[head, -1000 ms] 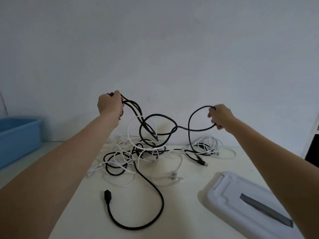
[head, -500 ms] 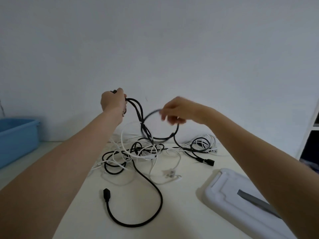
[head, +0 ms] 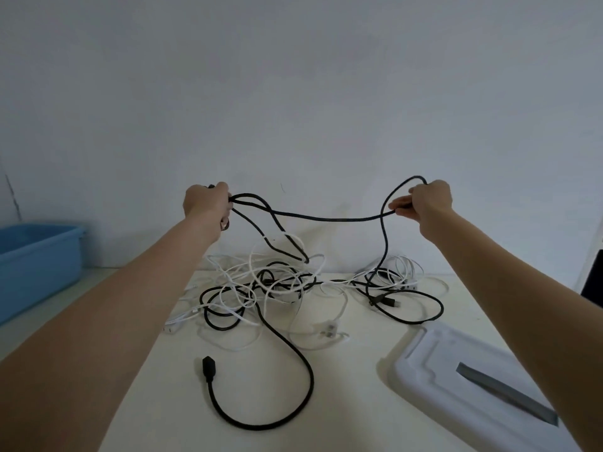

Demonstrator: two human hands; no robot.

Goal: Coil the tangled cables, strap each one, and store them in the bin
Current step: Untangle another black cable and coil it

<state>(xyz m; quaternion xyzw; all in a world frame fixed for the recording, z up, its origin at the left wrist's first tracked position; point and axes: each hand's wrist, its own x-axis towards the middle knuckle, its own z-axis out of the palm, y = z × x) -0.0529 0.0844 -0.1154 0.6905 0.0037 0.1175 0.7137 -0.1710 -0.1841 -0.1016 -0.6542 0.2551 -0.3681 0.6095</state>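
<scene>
Black cable (head: 326,218) pinched in both hands' fingers (head: 399,203), ends lost in tangle (head: 277,285).

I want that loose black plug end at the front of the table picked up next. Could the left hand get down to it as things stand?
Probably not right away. The black plug lies in the open with nothing on it, but the left hand is raised and grips loops of the black cable, which the right hand also holds.

The blue bin (head: 39,256) is cut off at the left edge, the white lid (head: 456,370) at the bottom right; cable strands vanish inside the left hand (head: 207,203).
</scene>
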